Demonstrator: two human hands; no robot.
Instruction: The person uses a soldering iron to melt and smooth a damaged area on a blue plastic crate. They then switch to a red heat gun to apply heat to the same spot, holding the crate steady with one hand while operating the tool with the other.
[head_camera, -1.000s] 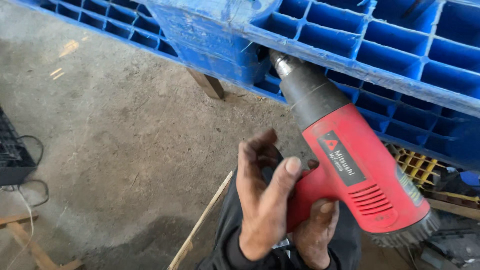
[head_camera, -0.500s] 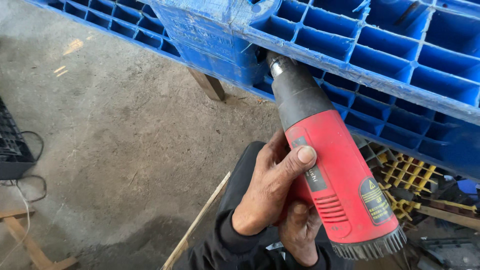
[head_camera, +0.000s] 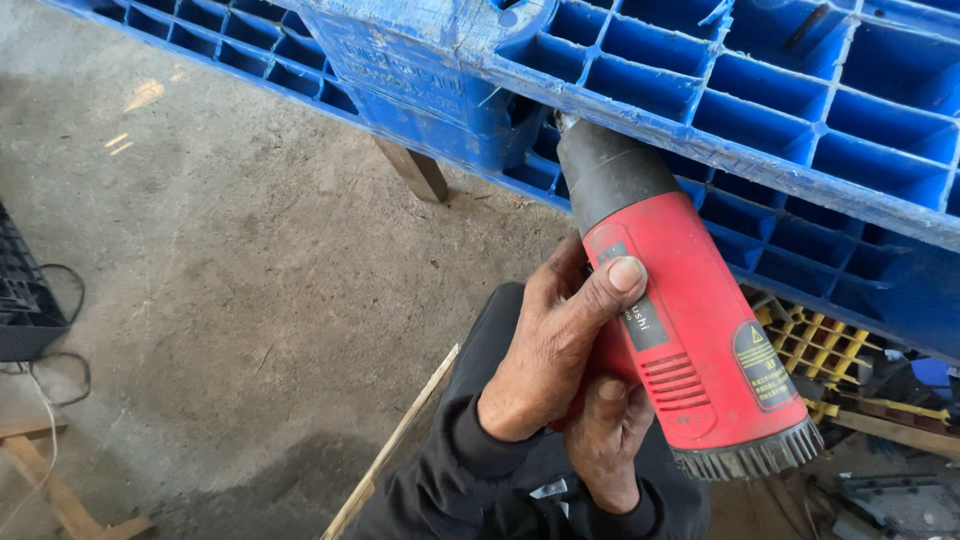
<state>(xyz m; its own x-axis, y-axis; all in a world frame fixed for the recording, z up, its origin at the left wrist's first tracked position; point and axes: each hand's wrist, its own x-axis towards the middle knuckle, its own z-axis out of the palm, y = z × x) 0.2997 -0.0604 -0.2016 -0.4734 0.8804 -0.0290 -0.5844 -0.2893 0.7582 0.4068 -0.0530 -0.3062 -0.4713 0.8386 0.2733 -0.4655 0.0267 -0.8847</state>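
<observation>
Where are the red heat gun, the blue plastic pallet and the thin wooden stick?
red heat gun (head_camera: 700, 340), head view, on the middle of its red body.
blue plastic pallet (head_camera: 770, 90), head view, on a rib of its grid.
thin wooden stick (head_camera: 400, 440), head view, on its middle.

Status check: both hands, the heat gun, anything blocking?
Left hand and right hand both grip the red heat gun. Nozzle up against the blue plastic pallet edge. Nothing between them.
</observation>
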